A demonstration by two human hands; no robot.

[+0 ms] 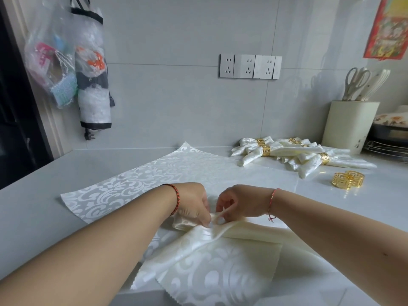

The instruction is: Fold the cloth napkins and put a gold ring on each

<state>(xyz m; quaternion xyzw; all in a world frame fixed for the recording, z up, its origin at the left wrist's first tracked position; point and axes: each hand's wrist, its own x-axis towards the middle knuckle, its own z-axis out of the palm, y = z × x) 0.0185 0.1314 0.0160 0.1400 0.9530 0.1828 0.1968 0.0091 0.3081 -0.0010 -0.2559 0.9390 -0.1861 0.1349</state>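
Both grips (212, 214) pinching napkin fold (215, 227)

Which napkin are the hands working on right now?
The cream napkin at the near counter edge: both hands pinch its gathered fold. The flat napkin behind lies untouched; the ringed napkins are far right.

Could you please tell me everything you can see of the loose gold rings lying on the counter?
Two gold rings lie on the pale counter, right of the flat napkin and just in front of the pile of ringed napkins. They look like shiny metal bands with a cut-out fret pattern. They sit close together, apparently touching. No hand touches them.
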